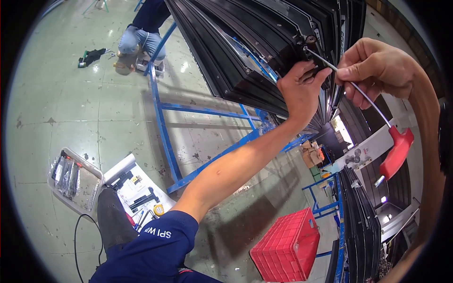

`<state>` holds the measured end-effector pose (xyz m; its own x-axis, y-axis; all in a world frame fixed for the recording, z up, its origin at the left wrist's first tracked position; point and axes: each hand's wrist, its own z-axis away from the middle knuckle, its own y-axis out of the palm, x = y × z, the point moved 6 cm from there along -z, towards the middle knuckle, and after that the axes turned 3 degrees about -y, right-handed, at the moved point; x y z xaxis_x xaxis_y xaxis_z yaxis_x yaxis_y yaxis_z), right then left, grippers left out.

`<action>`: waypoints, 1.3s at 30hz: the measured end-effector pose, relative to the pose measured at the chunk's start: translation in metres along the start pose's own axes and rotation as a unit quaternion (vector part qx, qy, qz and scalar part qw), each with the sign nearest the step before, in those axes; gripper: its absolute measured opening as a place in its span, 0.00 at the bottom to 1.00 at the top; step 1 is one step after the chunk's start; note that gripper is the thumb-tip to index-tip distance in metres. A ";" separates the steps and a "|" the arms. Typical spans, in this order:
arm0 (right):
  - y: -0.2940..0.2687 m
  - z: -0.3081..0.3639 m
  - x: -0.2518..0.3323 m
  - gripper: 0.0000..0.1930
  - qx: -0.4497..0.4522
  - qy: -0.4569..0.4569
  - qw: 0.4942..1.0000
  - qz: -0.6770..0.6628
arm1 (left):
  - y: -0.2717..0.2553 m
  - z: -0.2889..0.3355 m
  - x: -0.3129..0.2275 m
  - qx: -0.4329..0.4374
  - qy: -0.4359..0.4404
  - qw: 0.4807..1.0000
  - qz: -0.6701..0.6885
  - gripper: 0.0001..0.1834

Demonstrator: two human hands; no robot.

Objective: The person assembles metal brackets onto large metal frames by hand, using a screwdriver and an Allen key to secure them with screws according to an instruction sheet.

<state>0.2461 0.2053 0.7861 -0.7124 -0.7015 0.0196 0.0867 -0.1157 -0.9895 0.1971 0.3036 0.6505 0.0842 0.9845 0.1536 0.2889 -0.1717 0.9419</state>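
My right hand (377, 70) pinches the long metal shaft of a T-handle hex key (373, 104). Its red handle (396, 152) hangs lower right of that hand. The key's tip reaches a small black fitting (307, 50) at the end of a black metal frame profile (236, 70). Below the tip, my left hand (301, 92) is closed, thumb and fingers gripping the black fitting; its fingertips are partly hidden. Several black frames stand stacked side by side behind both hands.
A blue metal rack (163, 127) carries the frames. On the floor are a red plastic crate (285, 245), a light tray (75, 181) with bagged parts, and a paper sheet (141, 186) with black pieces and a yellow tape measure (158, 209). Another person (144, 35) crouches at the far left.
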 end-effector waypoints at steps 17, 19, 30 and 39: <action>0.017 -0.019 0.002 0.10 -0.075 -0.050 0.990 0.108 | -0.015 -0.011 -0.002 0.013 0.073 0.990 -0.119 0.15; 0.015 -0.019 0.004 0.11 -0.082 -0.039 0.988 0.126 | -0.013 -0.010 0.001 0.020 0.068 0.992 -0.105 0.15; 0.018 -0.013 0.009 0.16 -0.111 -0.087 0.987 0.082 | -0.014 -0.006 -0.007 0.004 0.169 0.970 -0.174 0.17; 0.041 0.004 -0.013 0.11 -0.110 -0.123 0.986 0.023 | -0.027 0.023 -0.023 0.045 0.184 0.953 -0.237 0.19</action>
<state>0.2619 0.2073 0.7458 -0.5191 -0.8545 -0.0187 -0.0575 0.0567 -0.9967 0.2097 0.2847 0.6144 -0.4107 0.8954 -0.1719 0.2939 0.3085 0.9047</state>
